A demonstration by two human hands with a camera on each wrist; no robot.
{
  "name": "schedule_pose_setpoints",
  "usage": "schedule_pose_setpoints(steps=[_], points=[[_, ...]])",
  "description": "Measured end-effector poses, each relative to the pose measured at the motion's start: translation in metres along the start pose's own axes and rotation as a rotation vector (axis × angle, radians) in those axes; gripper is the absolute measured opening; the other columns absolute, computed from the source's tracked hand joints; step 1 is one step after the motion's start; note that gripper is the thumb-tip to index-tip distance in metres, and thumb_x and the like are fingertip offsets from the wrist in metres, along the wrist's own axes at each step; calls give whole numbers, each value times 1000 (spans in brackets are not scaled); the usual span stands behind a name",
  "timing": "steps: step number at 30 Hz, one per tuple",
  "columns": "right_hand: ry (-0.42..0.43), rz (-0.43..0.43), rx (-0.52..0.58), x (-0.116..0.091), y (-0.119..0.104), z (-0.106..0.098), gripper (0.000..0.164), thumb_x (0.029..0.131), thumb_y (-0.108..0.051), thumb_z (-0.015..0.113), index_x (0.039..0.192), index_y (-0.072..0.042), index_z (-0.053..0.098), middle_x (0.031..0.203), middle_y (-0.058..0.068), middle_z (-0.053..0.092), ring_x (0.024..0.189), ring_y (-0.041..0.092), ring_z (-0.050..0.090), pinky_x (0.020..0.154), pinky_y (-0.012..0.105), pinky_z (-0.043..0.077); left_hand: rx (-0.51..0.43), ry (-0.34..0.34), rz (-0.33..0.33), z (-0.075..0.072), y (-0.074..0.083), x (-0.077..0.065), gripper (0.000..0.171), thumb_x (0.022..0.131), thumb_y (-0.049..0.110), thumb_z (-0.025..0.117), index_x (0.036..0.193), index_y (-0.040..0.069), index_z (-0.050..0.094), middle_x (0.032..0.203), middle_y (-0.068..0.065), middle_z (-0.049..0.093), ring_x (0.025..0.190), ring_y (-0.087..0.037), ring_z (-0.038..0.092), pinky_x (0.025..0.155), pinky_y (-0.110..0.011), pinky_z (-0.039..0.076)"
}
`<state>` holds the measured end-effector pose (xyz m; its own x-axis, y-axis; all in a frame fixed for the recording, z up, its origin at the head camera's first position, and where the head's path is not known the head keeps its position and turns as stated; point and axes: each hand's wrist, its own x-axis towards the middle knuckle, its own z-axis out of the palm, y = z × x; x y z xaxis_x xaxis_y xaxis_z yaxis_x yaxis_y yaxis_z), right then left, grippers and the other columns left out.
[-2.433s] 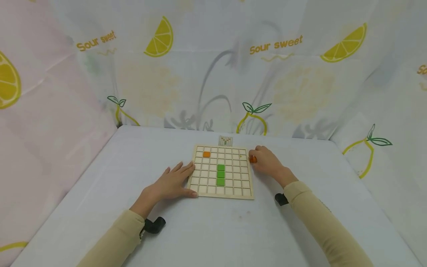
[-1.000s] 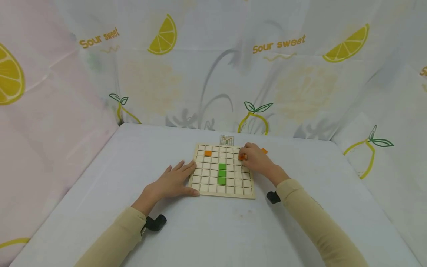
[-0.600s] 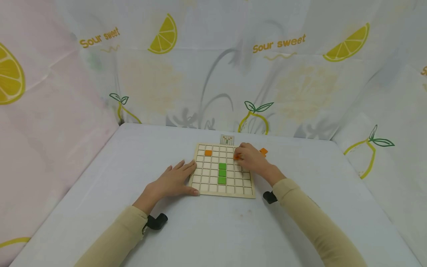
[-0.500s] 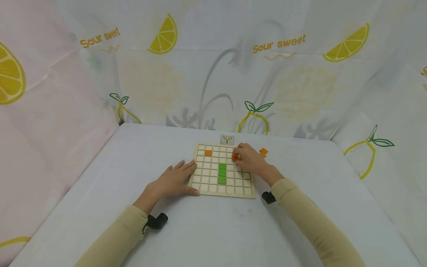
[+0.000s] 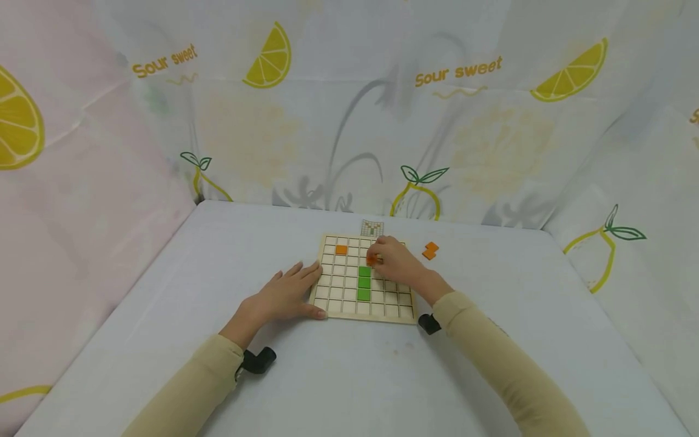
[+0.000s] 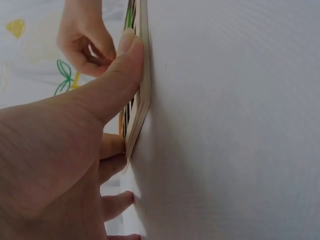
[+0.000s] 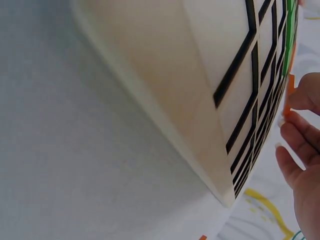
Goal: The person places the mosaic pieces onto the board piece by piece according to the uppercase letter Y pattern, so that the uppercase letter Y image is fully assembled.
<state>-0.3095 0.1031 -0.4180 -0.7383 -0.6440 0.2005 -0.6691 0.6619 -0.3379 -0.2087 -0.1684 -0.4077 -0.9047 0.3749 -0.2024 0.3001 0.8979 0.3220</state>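
A square wooden grid board (image 5: 377, 319) lies on the table. My left hand (image 5: 284, 297) rests at its left side, fingers spread along the edge and thumb at the near left corner. Over the upper middle of the grid, my right hand (image 5: 401, 264) pinches an orange square tile (image 5: 371, 260) between thumb and fingers; the fingers partly cover it. In the right wrist view the orange tile (image 7: 288, 97) shows at the fingertips, close over the board. Three green tiles (image 5: 363, 283) form a column just below it. Another orange tile (image 5: 341, 249) sits in the upper left of the grid.
Two loose orange tiles (image 5: 430, 250) lie on the white tablecloth (image 5: 491, 267) right of the board. A small card with a printed grid pattern (image 5: 372, 227) lies behind the board's far edge. Patterned cloth walls (image 5: 327, 121) enclose the table's back and sides.
My right hand has moved from beside the board's right edge leftward over the grid, carrying orange. The two loose orange tiles came into view behind it. My left hand stays put.
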Motion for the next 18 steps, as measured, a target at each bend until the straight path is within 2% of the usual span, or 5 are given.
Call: schedule_pose_setpoints(steps=[7,18], points=[[-1,-32,-10,5,-5,5,22,86,5,62,96,-10,75,94,3,66,85,16,53,76,29,48,-5,-2,2,-2,1,-1,104,81,62,71,159,12,24,167,-5,20,154,-40,15,117,-69,18],[-53,5,2,10,-18,8,24,89,2,60,102,-11,76,96,3,65,83,15,52,73,28,47,2,2,1,0,0,0,104,81,63,70,159,12,24,167,-4,19,154,-40,15,117,-70,18]])
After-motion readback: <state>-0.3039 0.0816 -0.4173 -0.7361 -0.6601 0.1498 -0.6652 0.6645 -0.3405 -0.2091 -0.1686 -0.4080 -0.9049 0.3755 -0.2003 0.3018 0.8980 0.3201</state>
